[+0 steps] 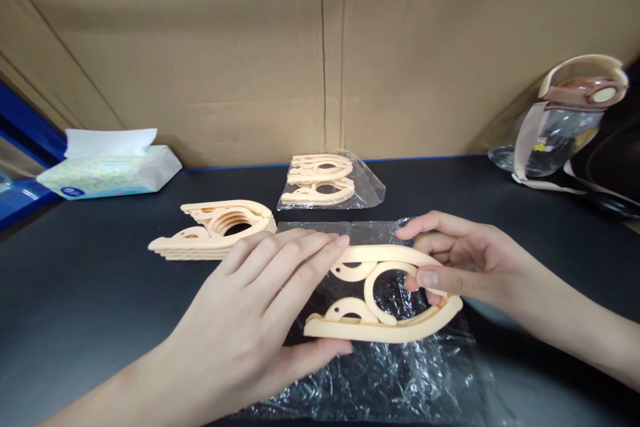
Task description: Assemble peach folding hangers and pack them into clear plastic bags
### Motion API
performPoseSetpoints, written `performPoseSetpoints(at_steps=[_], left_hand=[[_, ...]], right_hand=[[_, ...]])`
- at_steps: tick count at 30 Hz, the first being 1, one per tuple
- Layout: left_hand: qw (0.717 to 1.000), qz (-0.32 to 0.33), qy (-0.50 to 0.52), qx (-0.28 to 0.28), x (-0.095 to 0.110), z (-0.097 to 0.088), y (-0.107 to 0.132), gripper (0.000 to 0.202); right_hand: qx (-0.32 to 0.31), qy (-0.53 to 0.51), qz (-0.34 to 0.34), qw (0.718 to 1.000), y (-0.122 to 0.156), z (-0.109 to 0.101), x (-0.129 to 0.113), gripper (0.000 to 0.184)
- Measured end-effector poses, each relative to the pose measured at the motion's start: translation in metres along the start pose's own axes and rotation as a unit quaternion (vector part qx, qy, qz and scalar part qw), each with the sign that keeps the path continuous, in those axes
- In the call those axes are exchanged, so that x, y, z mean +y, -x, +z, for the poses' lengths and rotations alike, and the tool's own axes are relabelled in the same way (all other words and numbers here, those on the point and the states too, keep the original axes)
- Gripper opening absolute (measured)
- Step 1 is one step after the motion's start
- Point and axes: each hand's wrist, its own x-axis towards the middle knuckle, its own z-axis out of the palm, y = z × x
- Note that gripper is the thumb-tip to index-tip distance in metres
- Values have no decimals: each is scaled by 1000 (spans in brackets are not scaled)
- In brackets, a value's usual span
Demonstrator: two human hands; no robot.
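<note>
A small stack of peach plastic folding hangers (385, 317) lies over a clear plastic bag (400, 373) on the black table (90, 293). My left hand (260, 313) grips the stack's left end, fingers laid over the top and thumb under its near edge. My right hand (453, 263) pinches the stack's right end, thumb through the round opening and fingers behind it.
A loose pile of the same hangers (215, 230) lies to the left. A bagged set of hangers (325, 180) sits behind. A tissue pack (107, 163) stands at far left, a clear water bottle (565, 123) lies at right, and a cardboard wall (320, 47) closes the back.
</note>
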Motion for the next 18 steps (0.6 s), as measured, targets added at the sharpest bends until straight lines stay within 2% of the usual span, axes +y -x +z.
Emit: performPoseSetpoints(at_steps=[5,18], left_hand=[[1000,7,-9,-13,-3,0,-1,56],[999,26,-23,17,-3,0,2,57]], right_hand=[[0,0,-1,1000,-1,-2,1,27],[4,46,4,999,1,-3,0,26]])
